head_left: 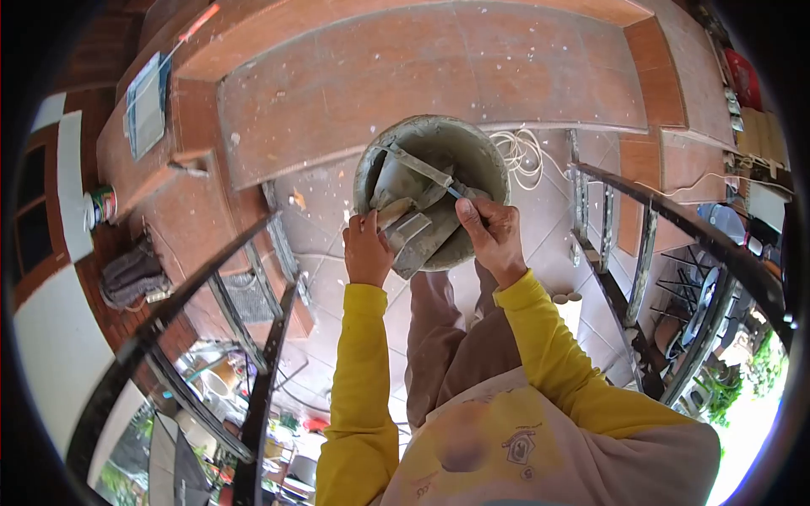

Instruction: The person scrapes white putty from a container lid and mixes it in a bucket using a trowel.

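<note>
A round bucket point(499, 160), its inside coated with grey plaster or cement, stands before my legs. My left hand point(368, 249) is closed on the light handle of a plastering trowel point(417, 244), whose smeared grey plate tilts over the bucket's near side. My right hand point(494, 239) grips the blue handle of a narrow scraper point(422, 167). Its grey-coated blade reaches across the bucket opening toward the far left. Pale grey material point(396, 181) shows inside; the bucket's bottom is partly hidden by the tools.
Dark metal railings or frames flank me, left point(181, 308) and right point(675, 207). A spotted reddish step point(422, 63) runs ahead. A coiled pale cable point(525, 160) lies right of the bucket. A paint can point(101, 207) and a dark bag point(135, 274) are at left.
</note>
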The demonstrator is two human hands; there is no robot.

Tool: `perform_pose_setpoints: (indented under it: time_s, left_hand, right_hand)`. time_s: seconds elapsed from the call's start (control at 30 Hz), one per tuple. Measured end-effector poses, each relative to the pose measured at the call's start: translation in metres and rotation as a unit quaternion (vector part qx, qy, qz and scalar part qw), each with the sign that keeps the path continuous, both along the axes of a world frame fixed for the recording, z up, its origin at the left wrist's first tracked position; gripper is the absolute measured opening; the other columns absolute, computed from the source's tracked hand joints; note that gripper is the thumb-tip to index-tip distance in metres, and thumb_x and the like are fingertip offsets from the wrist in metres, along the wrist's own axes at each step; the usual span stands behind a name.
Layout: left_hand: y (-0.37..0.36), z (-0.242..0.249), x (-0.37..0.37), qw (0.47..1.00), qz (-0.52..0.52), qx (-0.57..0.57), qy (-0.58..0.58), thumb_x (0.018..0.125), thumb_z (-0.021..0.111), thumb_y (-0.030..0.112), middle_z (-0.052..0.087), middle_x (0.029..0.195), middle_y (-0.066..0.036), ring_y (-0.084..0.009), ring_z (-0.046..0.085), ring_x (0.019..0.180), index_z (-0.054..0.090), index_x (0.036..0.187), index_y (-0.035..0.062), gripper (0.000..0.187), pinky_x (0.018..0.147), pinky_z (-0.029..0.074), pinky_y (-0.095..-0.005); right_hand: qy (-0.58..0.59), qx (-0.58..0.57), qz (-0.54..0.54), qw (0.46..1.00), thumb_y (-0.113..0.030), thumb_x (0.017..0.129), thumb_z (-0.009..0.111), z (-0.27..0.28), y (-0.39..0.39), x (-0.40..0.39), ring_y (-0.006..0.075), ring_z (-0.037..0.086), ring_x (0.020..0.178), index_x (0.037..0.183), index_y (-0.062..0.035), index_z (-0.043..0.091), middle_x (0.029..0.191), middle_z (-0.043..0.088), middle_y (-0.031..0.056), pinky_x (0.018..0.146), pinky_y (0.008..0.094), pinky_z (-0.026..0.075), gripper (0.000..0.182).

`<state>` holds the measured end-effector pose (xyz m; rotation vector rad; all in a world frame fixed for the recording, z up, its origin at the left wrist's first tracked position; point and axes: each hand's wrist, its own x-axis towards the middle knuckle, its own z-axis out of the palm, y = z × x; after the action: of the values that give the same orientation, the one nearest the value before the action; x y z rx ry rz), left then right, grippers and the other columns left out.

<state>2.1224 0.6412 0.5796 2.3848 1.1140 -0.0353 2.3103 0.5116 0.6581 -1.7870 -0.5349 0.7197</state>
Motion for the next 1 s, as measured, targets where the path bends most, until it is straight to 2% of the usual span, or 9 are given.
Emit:
perform_pose_setpoints:
  time_s: [0.17,0.27,0.37,0.47,0.57,0.67,0.7,0.83,1.0]
  left_hand:
    - [-0.061,-0.002,-0.061,0.996,0.001,-0.066,0.065,0.079,0.068,0.012,0.057,0.105,-0.021,-0.0416,0.059,0.094,0.06,0.114,0.0025,0.038,0.081,0.05,-0.0474]
    - [-0.102,0.012,-0.075,0.995,0.007,-0.03,0.091,0.085,0.063,0.015,0.061,0.092,-0.02,-0.0412,0.062,0.084,0.06,0.111,0.0024,0.028,0.074,0.051,-0.0477]
    - [-0.139,0.026,-0.083,0.994,0.086,-0.04,0.057,0.094,0.054,0.017,0.064,0.081,-0.019,-0.039,0.064,0.077,0.062,0.106,0.0013,0.022,0.068,0.051,-0.0457]
    - [-0.17,0.037,-0.108,0.984,0.152,-0.087,-0.033,0.098,0.047,0.019,0.066,0.08,-0.022,-0.0411,0.065,0.075,0.062,0.098,0.0007,0.024,0.066,0.051,-0.0481]
    - [-0.207,0.04,-0.154,0.957,0.242,-0.148,-0.062,0.098,0.048,0.021,0.066,0.084,-0.023,-0.0398,0.065,0.077,0.065,0.104,0.0008,0.027,0.067,0.051,-0.0442]
    - [-0.249,0.054,-0.2,0.929,0.291,-0.22,-0.059,0.099,0.047,0.022,0.067,0.088,-0.023,-0.0376,0.066,0.078,0.064,0.112,0.0001,0.03,0.072,0.052,-0.0393]
    - [-0.273,0.03,-0.228,0.936,0.278,-0.165,-0.142,0.101,0.044,0.025,0.058,0.07,-0.005,-0.0128,0.052,0.062,0.063,0.116,-0.002,0.036,0.057,0.044,-0.0288]
    - [-0.331,0.021,-0.279,0.876,0.355,-0.275,-0.174,0.101,0.045,0.02,0.054,0.072,0.001,-0.0053,0.045,0.06,0.06,0.124,-0.0022,0.036,0.053,0.037,-0.0213]
    - [-0.363,0.037,-0.317,0.835,0.391,-0.344,-0.178,0.101,0.044,0.022,0.056,0.076,-0.001,-0.0066,0.047,0.061,0.058,0.126,-0.0035,0.038,0.054,0.04,-0.0225]
  right_hand:
    - [-0.004,-0.007,0.073,0.997,-0.027,0.091,0.066,0.005,-0.059,-0.049,0.0155,0.029,0.049,0.058,-0.0001,0.049,0.05,0.034,0.0076,0.046,0.0331,0.03,0.046]
    - [-0.024,-0.029,0.123,0.992,-0.027,0.091,0.066,-0.005,-0.088,-0.059,0.0165,0.029,0.047,0.058,-0.0004,0.05,0.048,0.035,0.0081,0.045,0.0338,0.03,0.046]
    - [-0.01,-0.031,0.165,0.986,-0.029,0.091,0.066,-0.021,-0.125,-0.077,0.0163,0.029,0.046,0.058,-0.0006,0.051,0.048,0.035,0.008,0.045,0.0343,0.03,0.047]
    - [0.0,-0.038,0.185,0.982,-0.031,0.091,0.066,-0.039,-0.151,-0.092,0.016,0.03,0.046,0.058,-0.0004,0.051,0.049,0.036,0.0078,0.045,0.0347,0.03,0.048]
    - [-0.02,-0.044,0.19,0.981,-0.033,0.092,0.065,-0.055,-0.175,-0.109,0.0159,0.031,0.047,0.06,0.0001,0.052,0.05,0.037,0.0079,0.045,0.035,0.03,0.048]
    - [-0.027,-0.059,0.191,0.979,-0.035,0.093,0.063,-0.052,-0.186,-0.117,0.0162,0.033,0.048,0.063,0.0009,0.053,0.052,0.038,0.008,0.047,0.0353,0.032,0.047]
    - [-0.033,-0.061,0.19,0.979,-0.035,0.093,0.063,-0.05,-0.188,-0.12,0.0162,0.033,0.049,0.064,0.0009,0.053,0.052,0.038,0.0079,0.047,0.0352,0.032,0.047]
    - [-0.043,-0.082,0.193,0.977,-0.035,0.094,0.061,-0.057,-0.212,-0.147,0.0165,0.034,0.05,0.065,0.0013,0.054,0.053,0.039,0.008,0.048,0.035,0.033,0.047]
    - [-0.084,-0.076,0.179,0.977,-0.035,0.094,0.06,-0.033,-0.221,-0.186,0.0212,0.038,0.05,0.069,0.0012,0.056,0.055,0.042,0.0123,0.051,0.0378,0.036,0.044]
